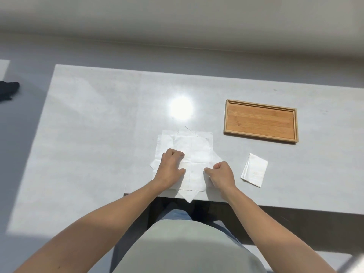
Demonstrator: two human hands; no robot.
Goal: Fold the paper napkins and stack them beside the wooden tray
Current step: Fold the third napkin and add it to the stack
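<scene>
The pale grey table (98, 115) carries the rectangular bamboo-coloured wooden tray (261, 120) well beyond the right hand's fingers. Loose, overlapping white paper napkins (197, 146) lie under both hands. 1 folded white napkin (254, 170) sits just right of the right hand (221, 175). The left hand (171, 168) and right, fingers curled, pinch the top sheet; a tug could drag 2 sheets or tear it.
</scene>
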